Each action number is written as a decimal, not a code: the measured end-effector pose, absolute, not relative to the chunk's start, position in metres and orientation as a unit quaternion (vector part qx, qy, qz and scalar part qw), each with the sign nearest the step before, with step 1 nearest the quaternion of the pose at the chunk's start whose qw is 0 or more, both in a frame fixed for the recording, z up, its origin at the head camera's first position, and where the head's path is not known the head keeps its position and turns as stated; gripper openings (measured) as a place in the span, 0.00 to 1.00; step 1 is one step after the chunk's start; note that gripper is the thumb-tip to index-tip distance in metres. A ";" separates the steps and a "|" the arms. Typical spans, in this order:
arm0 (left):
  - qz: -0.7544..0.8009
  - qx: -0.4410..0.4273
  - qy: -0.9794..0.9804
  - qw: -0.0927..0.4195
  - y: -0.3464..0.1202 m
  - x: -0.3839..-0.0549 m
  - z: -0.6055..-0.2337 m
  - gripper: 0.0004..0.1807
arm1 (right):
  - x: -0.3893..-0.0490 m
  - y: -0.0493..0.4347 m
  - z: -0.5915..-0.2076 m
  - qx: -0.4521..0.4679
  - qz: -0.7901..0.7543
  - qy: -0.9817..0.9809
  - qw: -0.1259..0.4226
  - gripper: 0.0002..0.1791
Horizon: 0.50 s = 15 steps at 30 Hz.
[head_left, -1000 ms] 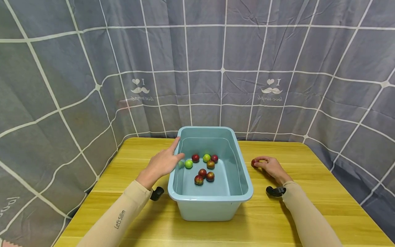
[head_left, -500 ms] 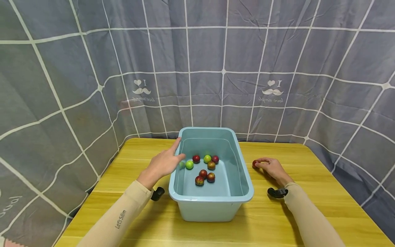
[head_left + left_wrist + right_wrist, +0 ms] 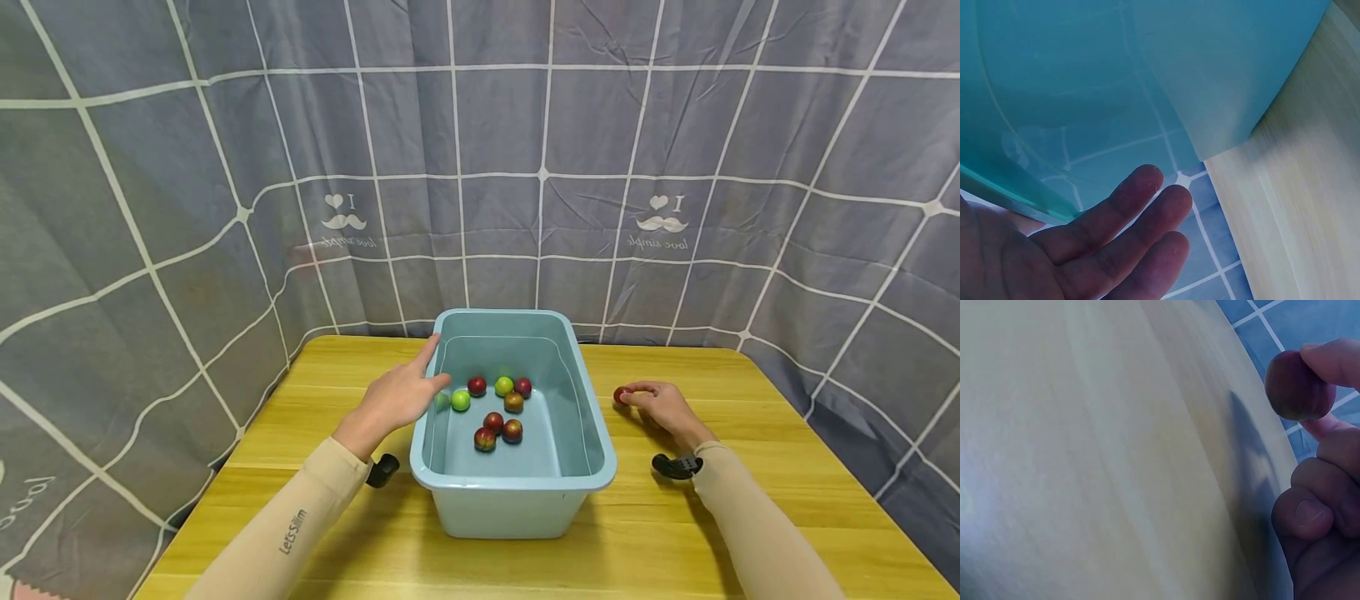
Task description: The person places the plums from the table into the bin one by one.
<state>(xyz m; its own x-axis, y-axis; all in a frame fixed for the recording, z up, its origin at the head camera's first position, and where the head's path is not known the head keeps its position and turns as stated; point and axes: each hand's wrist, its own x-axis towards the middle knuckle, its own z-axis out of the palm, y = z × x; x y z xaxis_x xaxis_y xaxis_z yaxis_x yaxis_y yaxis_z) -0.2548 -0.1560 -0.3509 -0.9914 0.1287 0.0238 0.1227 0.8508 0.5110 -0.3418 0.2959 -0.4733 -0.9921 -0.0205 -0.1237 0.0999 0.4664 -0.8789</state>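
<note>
In the head view a light-blue plastic tub (image 3: 513,482) stands mid-table. Several dark red plums (image 3: 492,423) and two green ones, such as the green plum (image 3: 461,400), lie on its floor. My left hand (image 3: 399,393) rests at the tub's left rim, index finger extended along it and thumb reaching over. The left wrist view shows the other fingers (image 3: 1141,231) loosely straight outside the wall, holding nothing. To the tub's right, my right hand (image 3: 663,407) pinches a red plum (image 3: 1297,387) between thumb and index finger, above the table; its other fingers are curled.
The wooden table (image 3: 337,533) carries the tub and ends at a grey checked curtain (image 3: 495,217) behind and on both sides. The tub's right rim (image 3: 588,400) stands between the right hand and the plums inside.
The view shifts very slightly between the first two frames. Both hands stay nearly in place, the right one still holding its plum; the plums in the tub have not moved.
</note>
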 end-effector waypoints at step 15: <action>0.265 0.066 0.962 0.008 -0.156 -0.255 -0.352 0.43 | -0.347 0.298 -0.448 -0.042 -0.468 0.883 0.027 0.29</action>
